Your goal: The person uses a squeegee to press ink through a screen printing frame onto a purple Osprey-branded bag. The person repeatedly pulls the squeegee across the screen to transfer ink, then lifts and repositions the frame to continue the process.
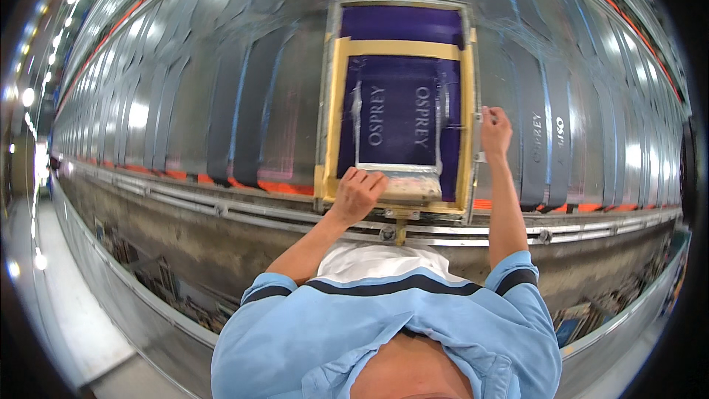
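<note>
A screen-printing frame (467, 44) with purple mesh, edged in yellow tape, lies flat on the long table in front of me. Pale lettering shows in two columns on its mesh (399, 103). My left hand (360, 193) is closed on the left end of a squeegee (408, 186), a wide, pale, stained bar lying across the near end of the mesh. At the frame's right edge is my right hand (496, 131), its fingers curled in beside a small metal fitting. Whatever those fingers hold, if anything, is hidden.
Dark grey fabric strips (229, 107) lie in rows along the shiny table (303, 96); several at the right bear pale printing. A metal rail (295, 223) runs along the near edge, with a bracket (401, 227) at the frame. Below is a trough (162, 251) with clutter.
</note>
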Demonstrator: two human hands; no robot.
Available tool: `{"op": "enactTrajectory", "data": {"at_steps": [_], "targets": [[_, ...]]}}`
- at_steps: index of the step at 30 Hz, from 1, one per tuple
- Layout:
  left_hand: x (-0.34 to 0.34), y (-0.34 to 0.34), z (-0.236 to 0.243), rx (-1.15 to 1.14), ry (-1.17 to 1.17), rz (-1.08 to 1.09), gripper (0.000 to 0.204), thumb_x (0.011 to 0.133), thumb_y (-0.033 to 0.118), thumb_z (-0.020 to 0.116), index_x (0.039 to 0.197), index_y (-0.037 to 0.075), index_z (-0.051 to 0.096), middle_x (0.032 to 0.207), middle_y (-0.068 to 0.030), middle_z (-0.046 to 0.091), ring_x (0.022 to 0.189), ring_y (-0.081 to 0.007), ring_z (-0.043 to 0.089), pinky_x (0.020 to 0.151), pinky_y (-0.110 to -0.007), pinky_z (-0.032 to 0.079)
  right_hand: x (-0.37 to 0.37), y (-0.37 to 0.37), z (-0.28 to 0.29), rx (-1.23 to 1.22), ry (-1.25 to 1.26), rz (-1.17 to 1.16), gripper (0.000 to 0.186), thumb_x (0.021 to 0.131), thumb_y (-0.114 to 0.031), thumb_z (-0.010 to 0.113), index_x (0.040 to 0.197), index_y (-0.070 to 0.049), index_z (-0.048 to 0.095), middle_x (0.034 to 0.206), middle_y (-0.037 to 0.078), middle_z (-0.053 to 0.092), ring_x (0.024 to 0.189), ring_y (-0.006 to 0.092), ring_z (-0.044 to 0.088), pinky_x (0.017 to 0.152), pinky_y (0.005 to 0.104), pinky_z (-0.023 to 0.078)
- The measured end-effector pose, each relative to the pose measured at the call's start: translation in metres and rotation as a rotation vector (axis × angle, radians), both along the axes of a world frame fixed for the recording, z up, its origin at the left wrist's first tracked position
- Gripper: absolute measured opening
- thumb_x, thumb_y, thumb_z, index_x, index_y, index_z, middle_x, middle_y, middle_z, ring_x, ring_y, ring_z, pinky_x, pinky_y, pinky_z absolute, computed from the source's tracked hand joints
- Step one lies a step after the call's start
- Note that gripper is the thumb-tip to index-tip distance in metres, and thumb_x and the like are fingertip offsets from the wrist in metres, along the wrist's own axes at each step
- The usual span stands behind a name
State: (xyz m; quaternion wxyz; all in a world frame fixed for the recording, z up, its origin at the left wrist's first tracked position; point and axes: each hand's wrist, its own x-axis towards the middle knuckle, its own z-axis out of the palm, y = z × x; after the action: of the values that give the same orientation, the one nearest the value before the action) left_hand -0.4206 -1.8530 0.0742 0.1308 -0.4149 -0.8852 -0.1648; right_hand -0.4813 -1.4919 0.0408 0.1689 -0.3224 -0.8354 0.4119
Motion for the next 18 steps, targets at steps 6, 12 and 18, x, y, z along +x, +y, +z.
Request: {"op": "enactTrajectory", "data": {"at_steps": [6,12,18], "targets": [[0.009,-0.009,-0.009,0.009,-0.085,0.136,0.034,0.064,0.005,0.073,0.097,0.012,0.072,0.101,0.0010,0.072,0.089,-0.0205,0.064,0.083,-0.037,0.046,-0.009,-0.006,-0.019,-0.034,0.018,0.068,0.031,0.098,-0.034,0.067,0.102,-0.003,0.071,0.091,0.013,0.072,0.083,0.0278,0.068,0.078,0.0396,0.051],[0.006,0.022,0.008,-0.119,-0.198,0.241,0.032,0.064,0.006,0.079,0.094,0.014,0.075,0.098,0.0017,0.074,0.092,-0.0216,0.067,0.088,-0.039,0.047,0.003,0.002,-0.059,-0.088,0.242,0.119,0.028,0.099,-0.030,0.066,0.099,-0.003,0.066,0.085,0.013,0.069,0.077,0.0251,0.067,0.074,0.0396,0.051],[-0.010,0.022,0.015,-0.148,-0.257,0.215,0.030,0.065,0.005,0.081,0.094,0.014,0.078,0.093,-0.0003,0.076,0.090,-0.0232,0.069,0.087,-0.038,0.048,0.010,0.002,-0.054,-0.231,0.282,0.149,0.028,0.099,-0.030,0.065,0.095,-0.003,0.063,0.079,0.012,0.068,0.071,0.0228,0.063,0.072,0.0384,0.050]]}}
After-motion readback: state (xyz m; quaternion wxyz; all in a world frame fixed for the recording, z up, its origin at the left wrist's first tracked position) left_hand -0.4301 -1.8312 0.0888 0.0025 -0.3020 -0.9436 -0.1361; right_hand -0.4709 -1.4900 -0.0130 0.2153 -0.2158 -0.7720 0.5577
